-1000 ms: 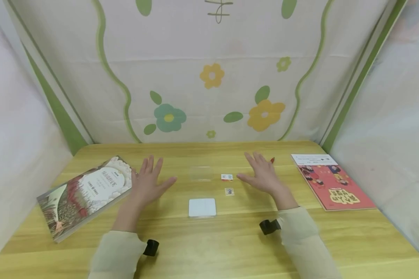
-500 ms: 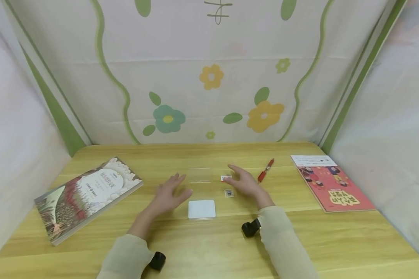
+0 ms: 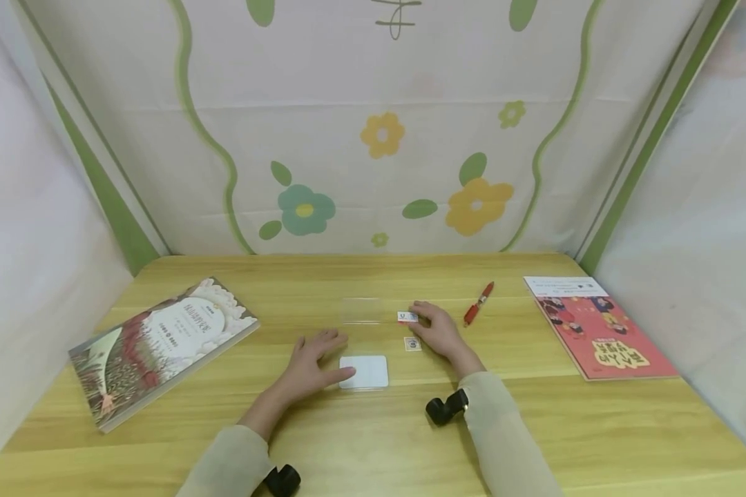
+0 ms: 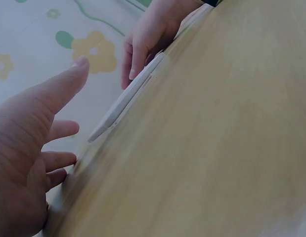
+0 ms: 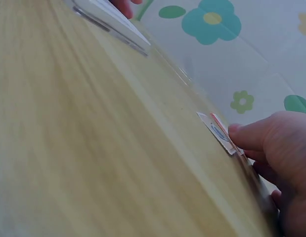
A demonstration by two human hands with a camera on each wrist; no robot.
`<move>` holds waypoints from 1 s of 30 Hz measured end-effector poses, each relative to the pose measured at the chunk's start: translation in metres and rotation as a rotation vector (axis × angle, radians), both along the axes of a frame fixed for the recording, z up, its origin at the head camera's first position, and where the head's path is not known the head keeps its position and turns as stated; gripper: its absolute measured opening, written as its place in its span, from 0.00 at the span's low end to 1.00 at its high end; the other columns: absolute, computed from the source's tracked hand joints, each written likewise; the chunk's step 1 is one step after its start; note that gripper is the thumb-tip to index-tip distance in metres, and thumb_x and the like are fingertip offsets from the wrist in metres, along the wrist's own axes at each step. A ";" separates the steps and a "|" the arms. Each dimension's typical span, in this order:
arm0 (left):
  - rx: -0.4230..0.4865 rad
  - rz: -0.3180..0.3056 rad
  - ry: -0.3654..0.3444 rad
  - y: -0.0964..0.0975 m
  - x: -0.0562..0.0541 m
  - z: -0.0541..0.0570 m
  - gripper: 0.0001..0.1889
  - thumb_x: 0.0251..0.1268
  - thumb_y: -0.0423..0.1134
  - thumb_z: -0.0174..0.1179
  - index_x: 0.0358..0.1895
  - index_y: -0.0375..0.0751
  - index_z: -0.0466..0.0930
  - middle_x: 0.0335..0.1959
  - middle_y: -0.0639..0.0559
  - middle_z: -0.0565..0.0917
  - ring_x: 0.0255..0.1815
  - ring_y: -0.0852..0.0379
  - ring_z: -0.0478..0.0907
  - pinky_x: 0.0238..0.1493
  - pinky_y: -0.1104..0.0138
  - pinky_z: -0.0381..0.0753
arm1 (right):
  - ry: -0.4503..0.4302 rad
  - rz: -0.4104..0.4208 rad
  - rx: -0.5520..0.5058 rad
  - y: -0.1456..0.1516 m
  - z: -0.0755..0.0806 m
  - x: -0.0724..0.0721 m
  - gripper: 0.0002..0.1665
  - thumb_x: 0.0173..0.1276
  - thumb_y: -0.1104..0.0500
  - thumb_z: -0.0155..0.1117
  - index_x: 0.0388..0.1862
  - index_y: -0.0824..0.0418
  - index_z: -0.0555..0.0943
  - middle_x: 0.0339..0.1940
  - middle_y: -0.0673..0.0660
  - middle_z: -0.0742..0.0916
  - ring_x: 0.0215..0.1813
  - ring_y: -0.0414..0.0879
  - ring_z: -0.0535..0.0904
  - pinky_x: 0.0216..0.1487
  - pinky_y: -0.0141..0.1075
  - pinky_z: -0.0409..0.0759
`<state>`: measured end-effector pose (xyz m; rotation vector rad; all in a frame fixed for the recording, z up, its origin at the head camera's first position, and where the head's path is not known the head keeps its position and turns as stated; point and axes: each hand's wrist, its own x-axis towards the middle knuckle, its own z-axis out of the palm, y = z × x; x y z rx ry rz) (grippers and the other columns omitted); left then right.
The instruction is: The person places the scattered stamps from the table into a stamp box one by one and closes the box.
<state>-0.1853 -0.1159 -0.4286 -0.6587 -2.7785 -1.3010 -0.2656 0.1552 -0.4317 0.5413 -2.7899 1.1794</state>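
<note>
My left hand [image 3: 309,369], fingers spread, is beside a flat white rectangular piece [image 3: 365,372] with rounded corners and a clear rim. In the head view its thumb overlaps the left edge; the left wrist view shows the thumb apart from it. My right hand [image 3: 440,330] is at a small white card [image 3: 405,317] with red and blue print. Its thumb and forefinger lie around the card's right end, partly hiding it; a firm pinch cannot be made out. A small square stamp-like piece [image 3: 412,344] lies just nearer. Behind the white piece is a clear rectangular plastic piece [image 3: 362,310].
A thick illustrated book [image 3: 168,345] lies slanted on the left of the wooden table [image 3: 373,442]. To the right are a red pen [image 3: 479,304] and a pink booklet [image 3: 609,338]. Floral fabric [image 3: 336,131] stands behind the table and plain fabric closes both sides.
Both hands have come down and inward from a raised, spread pose. The left has reached the white piece, the right the small printed card. The pen has come fully into sight.
</note>
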 end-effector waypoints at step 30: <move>-0.187 -0.039 0.121 -0.002 0.008 -0.003 0.34 0.40 0.59 0.62 0.53 0.47 0.72 0.62 0.44 0.59 0.64 0.46 0.47 0.58 0.48 0.34 | 0.102 -0.103 0.044 -0.005 -0.004 0.000 0.09 0.54 0.62 0.63 0.35 0.61 0.79 0.48 0.57 0.77 0.53 0.53 0.68 0.56 0.51 0.55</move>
